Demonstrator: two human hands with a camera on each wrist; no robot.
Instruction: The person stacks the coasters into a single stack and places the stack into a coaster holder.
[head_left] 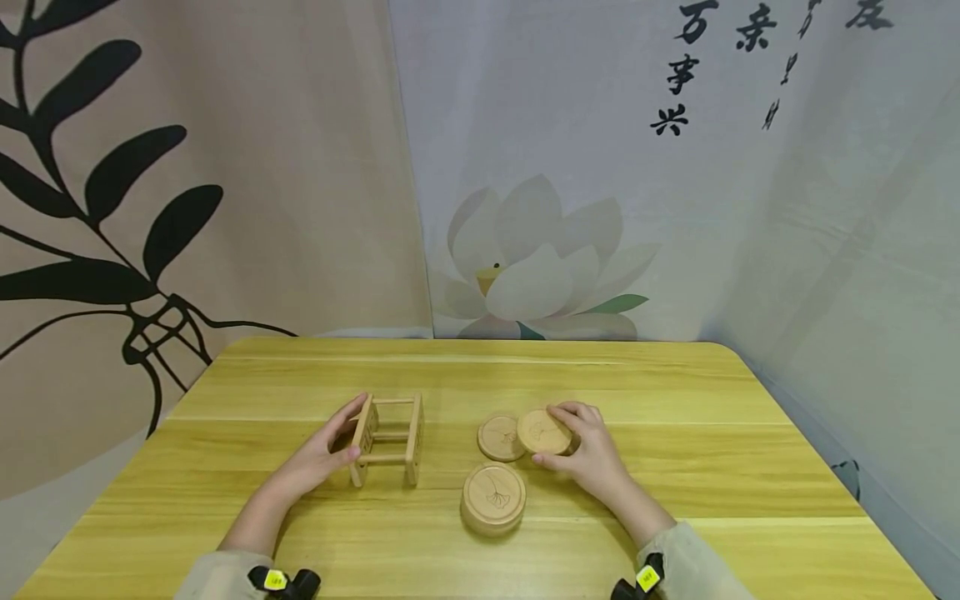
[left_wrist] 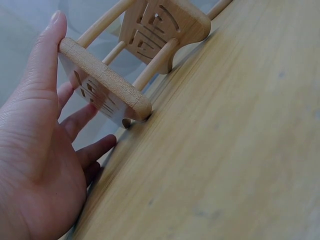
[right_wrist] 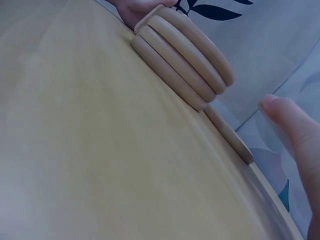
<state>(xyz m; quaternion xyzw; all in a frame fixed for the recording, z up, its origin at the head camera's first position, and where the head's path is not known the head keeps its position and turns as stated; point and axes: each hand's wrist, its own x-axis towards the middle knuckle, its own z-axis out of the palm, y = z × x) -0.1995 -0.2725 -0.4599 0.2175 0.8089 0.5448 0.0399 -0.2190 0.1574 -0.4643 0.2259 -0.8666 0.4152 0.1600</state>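
Note:
A small wooden rack (head_left: 413, 442) with two cut-out side panels joined by rods stands on the table. My left hand (head_left: 321, 457) holds its left panel, and in the left wrist view the thumb (left_wrist: 47, 55) lies against the panel's edge with fingers along its outer face. My right hand (head_left: 588, 450) pinches a round wooden coaster (head_left: 543, 432) between thumb and fingers. That coaster overlaps another round coaster (head_left: 500, 438) lying flat. Nearer me is a stack of coasters (head_left: 493, 498), the top one engraved with a leaf. The right wrist view leaves the pinched coaster hidden.
The wood-grain table (head_left: 720, 467) spreads around both hands. Behind it hangs a printed cloth backdrop (head_left: 322, 167) with dark leaves, a pale lotus and writing. The coaster stack (right_wrist: 180, 55) stands between the two hands.

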